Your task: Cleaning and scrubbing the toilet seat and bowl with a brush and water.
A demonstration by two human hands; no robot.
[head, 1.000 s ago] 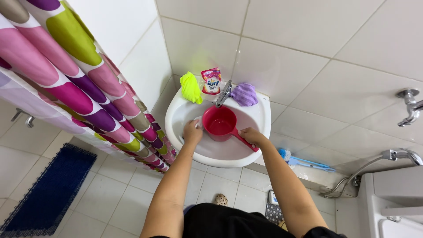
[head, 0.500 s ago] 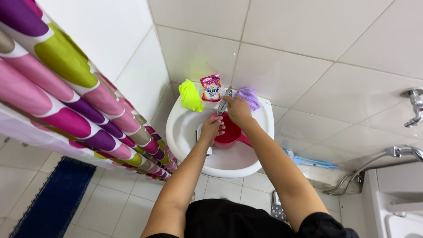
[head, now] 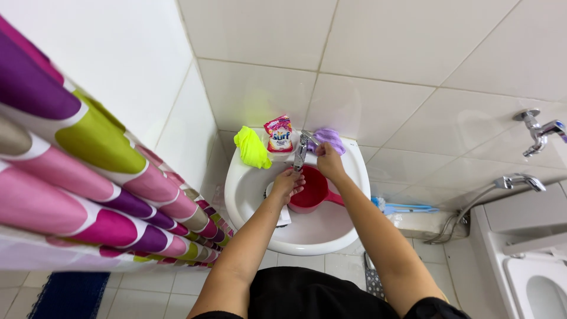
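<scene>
Red scoop (head: pixel 312 192) with a handle sits inside the white sink (head: pixel 248 201), near the back edge, right under the metal tap (head: pixel 301 150). From the head camera, the left hand (head: pixel 287 184) rests on the left rim of the scoop, fingers bent over it. The right hand (head: pixel 328 160) is up at the back edge of the sink, closed around the tap. Along the back edge lie a yellow-green cloth (head: pixel 251 147), a pink soap packet (head: pixel 279 133) and a purple cloth (head: pixel 328 139). A spotty shower curtain (head: pixel 88 177) hangs at the left.
</scene>
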